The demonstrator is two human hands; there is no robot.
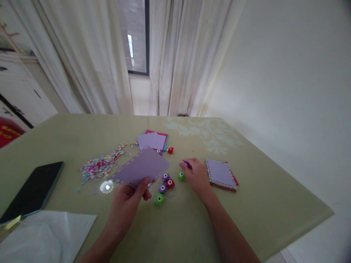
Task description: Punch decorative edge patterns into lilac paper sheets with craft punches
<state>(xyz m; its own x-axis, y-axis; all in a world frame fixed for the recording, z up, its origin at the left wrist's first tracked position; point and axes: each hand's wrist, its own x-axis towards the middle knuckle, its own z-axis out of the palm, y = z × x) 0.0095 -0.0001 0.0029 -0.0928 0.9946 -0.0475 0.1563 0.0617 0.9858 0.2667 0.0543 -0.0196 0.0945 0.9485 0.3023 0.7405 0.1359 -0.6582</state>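
My left hand (pixel 131 197) pinches a sheet of purple paper (pixel 145 166) by its near edge, thumb on top. Small holes are punched along some of the sheet's edges. To its right, my right hand (pixel 196 175) has its fingers closed on a small purple craft punch (pixel 187 164), mostly hidden by the fingers. Just below those fingers sits a green craft punch (pixel 181 176). Between my hands lie more punches: a red one (pixel 170 183), a purple one (pixel 162 188) and another green one (pixel 159 199).
Right of my right hand is a stack of hole-edged paper (pixel 221 173). Farther back lie plain coloured sheets (pixel 152 140) and a red punch (pixel 170 150). Paper confetti (pixel 101 164) is heaped at left, near a dark tablet (pixel 33 188) and a white sheet (pixel 52 237).
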